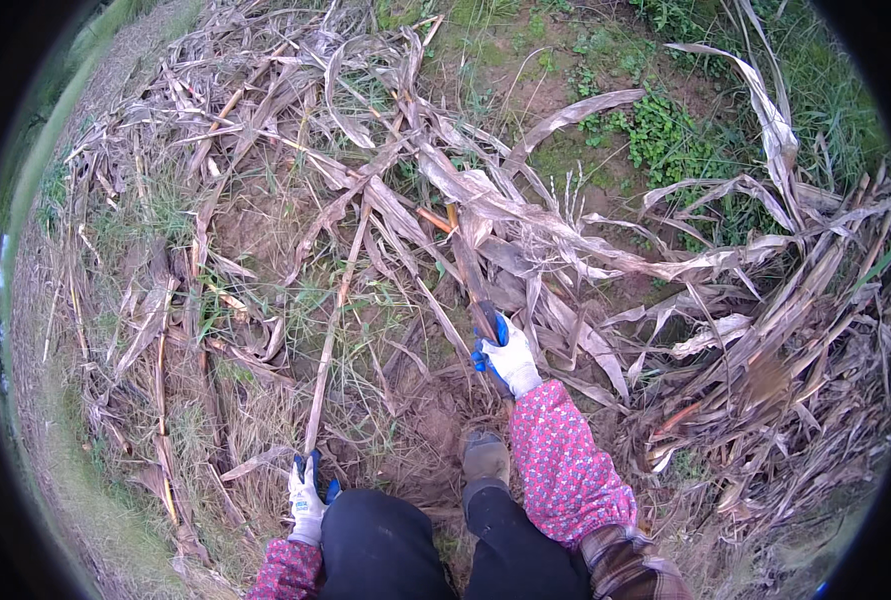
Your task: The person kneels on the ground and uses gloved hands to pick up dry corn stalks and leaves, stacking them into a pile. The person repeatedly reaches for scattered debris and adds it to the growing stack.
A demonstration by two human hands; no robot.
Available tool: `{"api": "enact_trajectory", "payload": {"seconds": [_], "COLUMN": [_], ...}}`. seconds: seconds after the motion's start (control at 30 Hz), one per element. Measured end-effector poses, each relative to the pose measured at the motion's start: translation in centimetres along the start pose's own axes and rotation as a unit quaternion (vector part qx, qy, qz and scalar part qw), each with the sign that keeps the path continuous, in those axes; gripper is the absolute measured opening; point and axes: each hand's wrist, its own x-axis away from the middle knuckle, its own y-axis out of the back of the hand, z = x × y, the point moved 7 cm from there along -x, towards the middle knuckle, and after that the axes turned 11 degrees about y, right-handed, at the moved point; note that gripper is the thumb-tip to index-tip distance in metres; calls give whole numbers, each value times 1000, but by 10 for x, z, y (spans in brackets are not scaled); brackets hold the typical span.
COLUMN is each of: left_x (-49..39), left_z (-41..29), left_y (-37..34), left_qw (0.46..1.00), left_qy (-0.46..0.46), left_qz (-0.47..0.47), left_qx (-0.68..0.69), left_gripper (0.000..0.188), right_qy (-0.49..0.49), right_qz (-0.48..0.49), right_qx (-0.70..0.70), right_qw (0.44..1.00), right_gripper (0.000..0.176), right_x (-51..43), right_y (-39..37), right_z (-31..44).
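Observation:
My right hand (504,354), in a white and blue work glove, is closed around a dark stalk or handle (483,309) that points up and away among dry corn leaves; its far end is hidden, so I cannot tell which it is. Low at the left, beside my knee, my left hand (310,495) wears a matching glove. Its fingers touch the near end of a long pale dry corn stalk (333,337); whether they grip it is unclear. Broad withered corn leaves (490,196) lie across the stalks ahead of me.
A thick heap of dry corn stalks (783,367) lies at the right. More fallen stalks (161,375) spread over grass and soil at the left. Green weeds (666,139) grow at the upper right. My boot (484,457) stands on bare soil between my hands.

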Motion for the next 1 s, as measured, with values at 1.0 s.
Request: {"api": "enact_trajectory", "payload": {"seconds": [1.0], "left_x": [-53], "left_z": [23], "left_y": [-39], "left_qw": [996], "left_qy": [16], "left_qz": [66], "left_qx": [-50], "left_gripper": [76], "right_qy": [252], "right_qz": [-599], "right_qx": [139], "right_qw": [747], "right_gripper": [67], "right_x": [376], "right_y": [398], "right_z": [150]}}
